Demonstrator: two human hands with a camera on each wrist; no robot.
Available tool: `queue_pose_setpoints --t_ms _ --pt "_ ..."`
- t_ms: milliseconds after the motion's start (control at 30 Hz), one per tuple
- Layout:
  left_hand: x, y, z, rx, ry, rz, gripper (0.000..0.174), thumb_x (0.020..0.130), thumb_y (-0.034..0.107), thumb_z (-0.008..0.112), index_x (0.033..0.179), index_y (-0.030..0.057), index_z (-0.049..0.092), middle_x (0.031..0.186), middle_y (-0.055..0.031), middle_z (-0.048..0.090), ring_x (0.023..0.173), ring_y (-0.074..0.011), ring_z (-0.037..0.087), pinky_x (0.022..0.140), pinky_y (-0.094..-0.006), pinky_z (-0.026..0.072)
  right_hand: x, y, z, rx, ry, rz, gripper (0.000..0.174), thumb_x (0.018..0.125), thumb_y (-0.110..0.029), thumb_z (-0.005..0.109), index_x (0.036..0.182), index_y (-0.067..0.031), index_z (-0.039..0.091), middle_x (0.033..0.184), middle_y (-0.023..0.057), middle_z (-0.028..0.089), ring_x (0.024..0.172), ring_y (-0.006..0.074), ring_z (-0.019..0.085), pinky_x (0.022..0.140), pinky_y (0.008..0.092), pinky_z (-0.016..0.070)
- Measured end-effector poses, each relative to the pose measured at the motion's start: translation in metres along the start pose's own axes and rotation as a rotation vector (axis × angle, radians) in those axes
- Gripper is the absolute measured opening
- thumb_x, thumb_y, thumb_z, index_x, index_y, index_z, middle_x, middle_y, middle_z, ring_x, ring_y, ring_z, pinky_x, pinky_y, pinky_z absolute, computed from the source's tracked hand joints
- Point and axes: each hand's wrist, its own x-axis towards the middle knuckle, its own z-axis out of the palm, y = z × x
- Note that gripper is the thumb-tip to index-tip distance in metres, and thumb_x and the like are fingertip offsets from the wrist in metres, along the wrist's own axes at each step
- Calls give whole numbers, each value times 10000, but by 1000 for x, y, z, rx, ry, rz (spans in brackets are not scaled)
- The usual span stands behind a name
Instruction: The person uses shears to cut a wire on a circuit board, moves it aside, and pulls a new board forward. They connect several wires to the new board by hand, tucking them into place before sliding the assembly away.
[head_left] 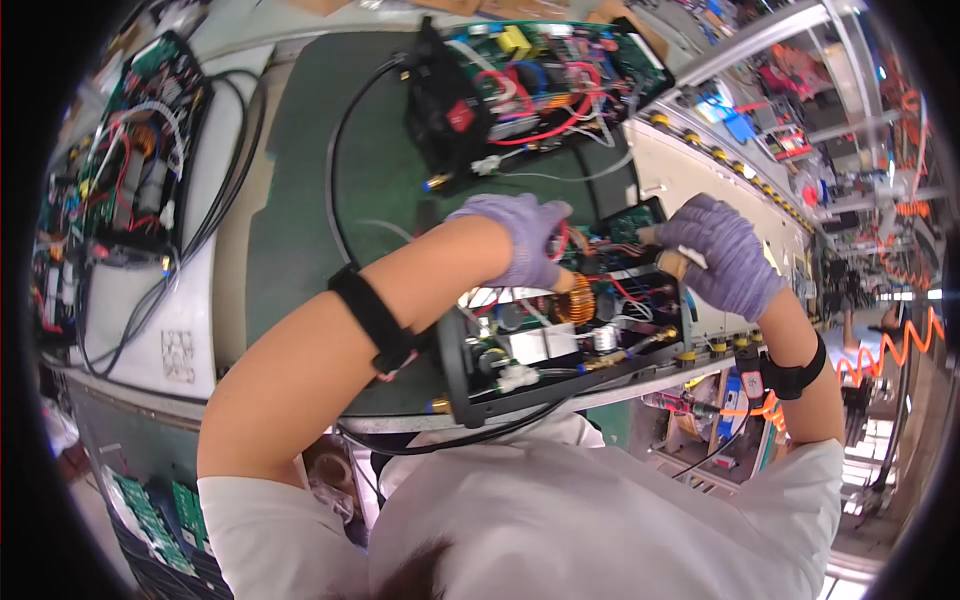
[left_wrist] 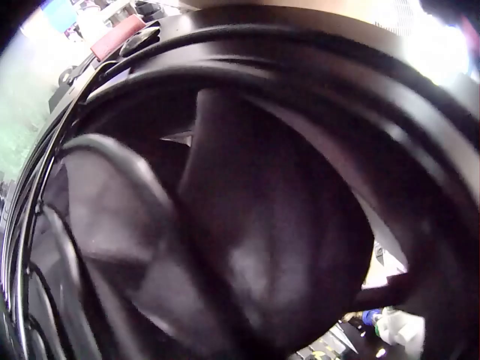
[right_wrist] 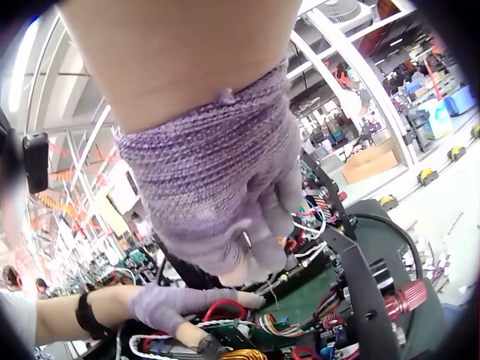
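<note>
In the head view, the gloved left hand (head_left: pixel 520 240) reaches over an open black chassis (head_left: pixel 455 370), its thumb beside a copper coil (head_left: pixel 575 300). Seen in the right wrist view, the left hand (right_wrist: pixel 176 306) has its index finger extended and thumb apart, around a red wire (right_wrist: pixel 223 306). The gloved right hand (head_left: pixel 720 255) is at the chassis's far right corner, fingers bent, near a small green board (head_left: pixel 632 218). Its fingertips point down in the right wrist view, the right hand (right_wrist: pixel 217 187) hiding whatever they touch. A rainbow ribbon cable (right_wrist: pixel 277 326) lies nearby. Dark shapes fill the left wrist view.
Another open unit (head_left: pixel 540 90) with a black panel stands behind on the green mat (head_left: pixel 300 200). More circuit assemblies (head_left: pixel 130 150) are at the left, beside looped black cables (head_left: pixel 225 190). A white surface with yellow rollers (head_left: pixel 700 140) runs along the right.
</note>
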Motion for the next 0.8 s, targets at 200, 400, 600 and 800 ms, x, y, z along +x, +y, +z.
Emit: queue_pose_setpoints --t_ms 200,400,600,800 --pt "0 6 3 96 143 53 847 778 518 689 1462 136 369 1276 -190 552 1239 -377 494 1037 -439 410 -92 63 25 -46 300 453 279 857 -293 652 1083 -141 714 938 114 692 931 314 615 844 425 492" --pt "-32 33 -11 267 281 186 694 799 404 696 1377 92 474 1182 -167 567 1130 -359 499 971 -457 426 -131 120 102 -10 -152 957 352 823 -386 600 1074 -172 723 1031 110 711 991 296 663 902 396 507" --pt "-108 65 29 415 250 144 692 805 487 665 1351 91 512 1275 -181 524 1191 -391 471 1061 -519 339 -93 151 191 122 -323 968 263 790 -235 628 1001 -128 742 986 158 712 936 321 685 833 418 547" --pt "-115 47 85 287 552 39 706 812 537 589 1311 39 541 1231 -164 569 1186 -352 507 1127 -573 213 -98 169 214 90 -343 988 236 749 -195 674 929 -61 744 952 173 716 914 342 695 767 439 565"
